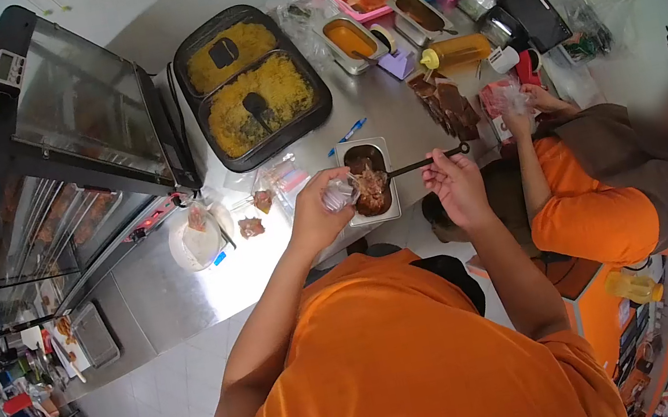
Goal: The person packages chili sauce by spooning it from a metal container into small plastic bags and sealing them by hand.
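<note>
My left hand (319, 215) is closed around a small clear plastic bag (339, 195), held at the left edge of a steel food pan (389, 215). Dark brown sauce with lighter pieces fills the pan. In my right hand (457, 189) the fingers pinch the dark handle of a long spoon (426, 162), which reaches left over the pan. Its bowl is hard to make out among the food. Left of my left hand lie small tied bags of brown food (251, 227) and a pack of clear bags (285, 172).
A black two-part tray of yellow rice (318, 102) stands behind. On the left are a glass display warmer (83, 101) and a white tub (197, 252). Sauce pans (354, 66), a yellow bottle (458, 52) and brown sachets (445, 106) lie right. A co-worker (591, 199) handles a clear bag there.
</note>
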The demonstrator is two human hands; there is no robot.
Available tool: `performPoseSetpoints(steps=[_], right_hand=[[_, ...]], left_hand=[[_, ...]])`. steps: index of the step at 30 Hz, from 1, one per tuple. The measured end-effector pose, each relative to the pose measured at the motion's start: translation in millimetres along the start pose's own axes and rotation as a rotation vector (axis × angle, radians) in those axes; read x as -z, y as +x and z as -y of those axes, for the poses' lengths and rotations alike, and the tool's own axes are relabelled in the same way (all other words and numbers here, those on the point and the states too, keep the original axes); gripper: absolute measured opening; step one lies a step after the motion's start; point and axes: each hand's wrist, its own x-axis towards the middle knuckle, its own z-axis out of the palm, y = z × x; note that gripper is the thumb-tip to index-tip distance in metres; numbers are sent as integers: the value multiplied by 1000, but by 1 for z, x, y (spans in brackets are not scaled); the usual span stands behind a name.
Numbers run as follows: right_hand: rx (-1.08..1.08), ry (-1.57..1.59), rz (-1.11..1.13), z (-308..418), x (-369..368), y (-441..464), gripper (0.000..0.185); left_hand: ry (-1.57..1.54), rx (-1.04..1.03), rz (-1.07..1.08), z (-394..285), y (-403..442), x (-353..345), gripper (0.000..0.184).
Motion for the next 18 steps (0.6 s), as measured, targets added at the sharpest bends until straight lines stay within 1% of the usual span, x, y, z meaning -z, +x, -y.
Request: performPoseSetpoints(steps=[1,4,7,9,10,13,18], right_hand=[[8,-28,-4,5,-6,-1,20],[128,-237,-49,15,-20,-4,21],[334,-499,-31,30,-43,-14,22],[441,-751,-20,44,-67,-30,21],[494,-876,-18,51,-80,-38,20],[835,-1341,131,72,-116,-64,15],[1252,-1490,223,82,-151,-82,8]], left_hand=[[-10,8,18,-2,2,-1,59],[-36,13,58,-6,6,-2,58],[-56,-25,67,-7,9,-5,58],[-71,-45,68,-10,10,-9,57],[-82,-74,32,-10,11,-12,58],[-147,-136,-52,-4,15,-29,58],[-294,-131,-119,-7,20,-41,59]])
